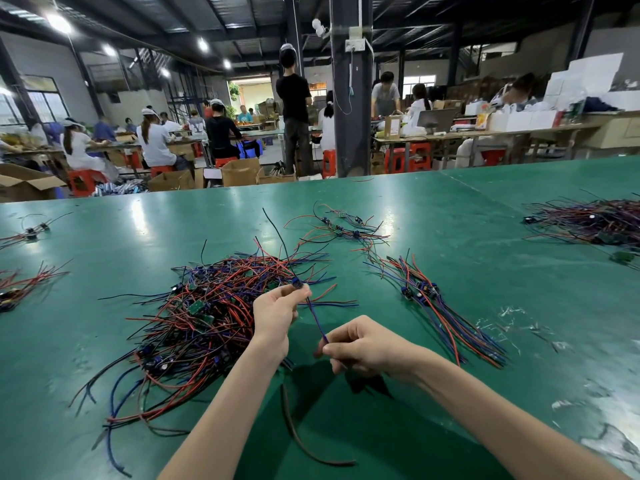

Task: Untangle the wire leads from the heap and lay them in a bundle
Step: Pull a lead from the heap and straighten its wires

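Observation:
A tangled heap (201,320) of red, blue and black wire leads with small green boards lies on the green table (433,216), left of centre. My left hand (277,311) pinches the blue component end of one lead at the heap's right edge. Its blue wire (316,318) stretches down to my right hand (360,344), which pinches the other end. A black strand rises from the pinched component. To the right lies a straightened bundle (446,313) of leads, running diagonally.
More lead piles lie at the far right (595,220), beyond the heap (343,226) and at the left edge (20,285). A loose dark wire (304,441) curls near me. People sit at benches past the table's far edge.

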The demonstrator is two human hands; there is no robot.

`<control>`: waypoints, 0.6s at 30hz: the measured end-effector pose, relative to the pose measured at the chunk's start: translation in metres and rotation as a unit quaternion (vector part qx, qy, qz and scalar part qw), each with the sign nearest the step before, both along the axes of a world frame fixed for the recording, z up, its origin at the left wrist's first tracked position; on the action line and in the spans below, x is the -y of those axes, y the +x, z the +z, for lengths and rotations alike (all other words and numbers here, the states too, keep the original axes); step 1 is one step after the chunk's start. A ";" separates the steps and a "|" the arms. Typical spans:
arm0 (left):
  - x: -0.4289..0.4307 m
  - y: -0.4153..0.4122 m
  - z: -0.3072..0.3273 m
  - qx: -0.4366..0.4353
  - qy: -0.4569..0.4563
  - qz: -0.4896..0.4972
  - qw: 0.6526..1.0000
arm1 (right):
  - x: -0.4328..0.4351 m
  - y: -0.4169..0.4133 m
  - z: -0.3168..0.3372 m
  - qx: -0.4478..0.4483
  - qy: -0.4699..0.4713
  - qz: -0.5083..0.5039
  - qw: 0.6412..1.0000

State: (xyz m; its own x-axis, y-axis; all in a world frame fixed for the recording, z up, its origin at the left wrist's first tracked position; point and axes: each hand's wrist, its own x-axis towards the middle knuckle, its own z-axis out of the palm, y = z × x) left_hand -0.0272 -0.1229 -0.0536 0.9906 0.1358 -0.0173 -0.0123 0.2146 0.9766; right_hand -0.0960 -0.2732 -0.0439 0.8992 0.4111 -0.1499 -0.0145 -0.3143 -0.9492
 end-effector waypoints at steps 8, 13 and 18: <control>0.001 0.002 -0.001 0.003 0.000 0.024 1.000 | 0.002 -0.001 0.002 -0.030 -0.023 -0.009 0.999; 0.001 0.001 -0.001 0.011 0.005 0.024 1.000 | 0.003 -0.001 0.002 -0.040 -0.033 -0.018 0.999; 0.000 0.001 0.001 0.017 -0.007 0.037 0.999 | 0.002 -0.002 0.004 -0.026 -0.017 -0.001 1.000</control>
State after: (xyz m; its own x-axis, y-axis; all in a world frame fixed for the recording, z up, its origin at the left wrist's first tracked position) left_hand -0.0266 -0.1224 -0.0531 0.9780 0.2080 0.0143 -0.0622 0.2257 0.9722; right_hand -0.0978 -0.2755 -0.0399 0.8907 0.4029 -0.2106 -0.0642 -0.3471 -0.9356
